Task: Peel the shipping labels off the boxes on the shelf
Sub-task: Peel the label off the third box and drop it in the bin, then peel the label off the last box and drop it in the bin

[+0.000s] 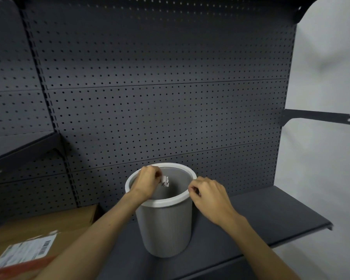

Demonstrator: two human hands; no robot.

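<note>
The left hand [147,180] pinches a crumpled label scrap [165,181] over the mouth of the grey bin [164,225]; letting go there should drop it cleanly inside. The right hand [208,196], fingers curled at the rim, may hold a shred, though blur hides it. At lower left, a cardboard box [49,225] keeps its shipping label [22,253], with both forearms in front of it.

Left hand [147,181]: bare forearm reaching forward and up from lower left, wrist bent, fingers curled, fingertips pinching a small crumpled white scrap of paper [165,181]. Right hand [207,196]: bare forearm extended from lower right, back of hand up, fingers curled, thumb against forefinger; contents not discernible.
</note>
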